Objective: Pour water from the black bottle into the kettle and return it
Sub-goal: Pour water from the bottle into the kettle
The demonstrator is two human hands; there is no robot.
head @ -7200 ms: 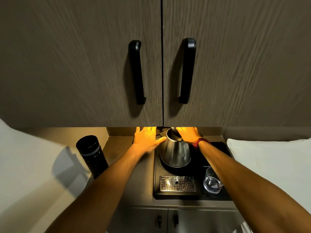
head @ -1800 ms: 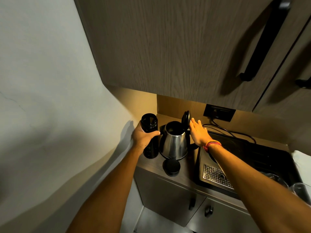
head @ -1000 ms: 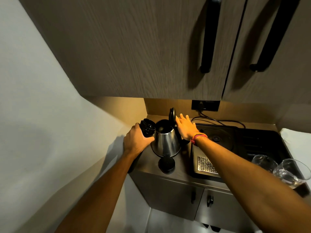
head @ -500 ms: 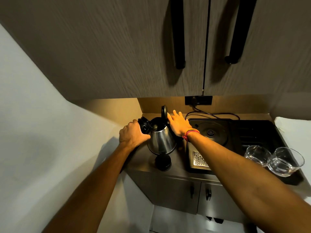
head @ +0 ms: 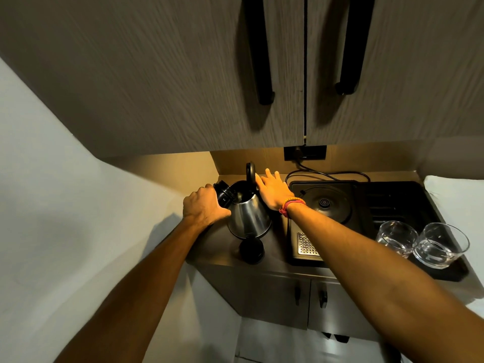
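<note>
A steel kettle [head: 248, 217] stands on the grey counter [head: 217, 247], its black lid [head: 250, 174] standing upright. My left hand [head: 203, 208] is shut on the black bottle [head: 224, 196], which is tilted with its mouth over the kettle's opening. Most of the bottle is hidden behind my hand. My right hand [head: 273, 191], fingers spread, rests flat against the raised lid and the kettle's right side. The bottle's black cap [head: 251, 248] lies on the counter just in front of the kettle.
A black tray [head: 450, 268] on the right carries the kettle's round base [head: 326, 204], a metal drip grille [head: 305, 244] and two drinking glasses [head: 421, 243]. A cord runs to a wall socket [head: 305, 153]. Wooden cabinet doors [head: 183, 74] hang low overhead. A white wall is on the left.
My left hand has lifted the bottle and tipped it further toward the kettle's opening. My right hand stays on the lid. The view has shifted right, showing more of the tray and glasses.
</note>
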